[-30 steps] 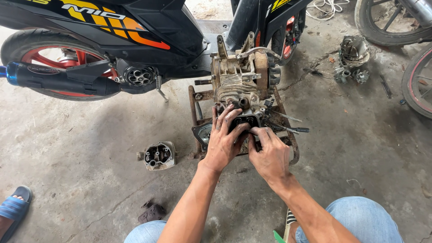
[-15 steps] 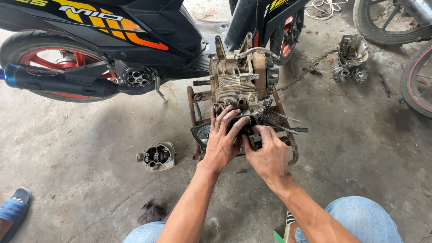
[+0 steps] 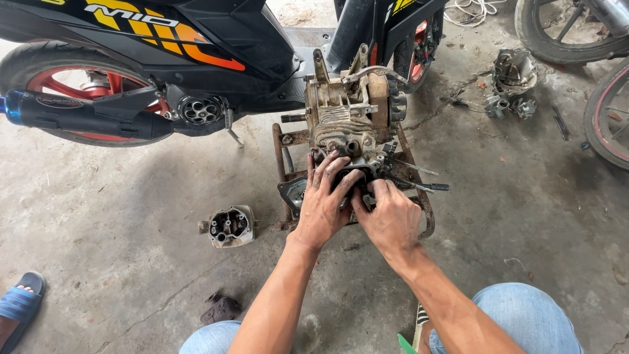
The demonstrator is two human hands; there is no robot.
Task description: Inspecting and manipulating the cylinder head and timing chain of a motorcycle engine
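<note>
A grimy motorcycle engine (image 3: pixel 347 118) sits on a rusty metal stand (image 3: pixel 288 141) on the concrete floor. Both hands press on a dark part at the engine's near end. My left hand (image 3: pixel 324 203) lies over it with greasy fingers spread toward the cylinder. My right hand (image 3: pixel 390 219) grips the same dark part from the right, thumb and fingers curled on it. The part itself is mostly hidden under the hands. A thin tool or rod (image 3: pixel 422 185) sticks out to the right of the engine.
A black scooter (image 3: pixel 196 59) with an orange stripe and red rear wheel stands behind the engine. A cylinder head (image 3: pixel 229 225) lies on the floor to the left. Loose engine parts (image 3: pixel 511 82) and two wheels are at the right. A sandalled foot (image 3: pixel 16 305) shows at the lower left.
Both hands stay on the engine's near end; the fingers have shifted slightly, and the view has moved a little.
</note>
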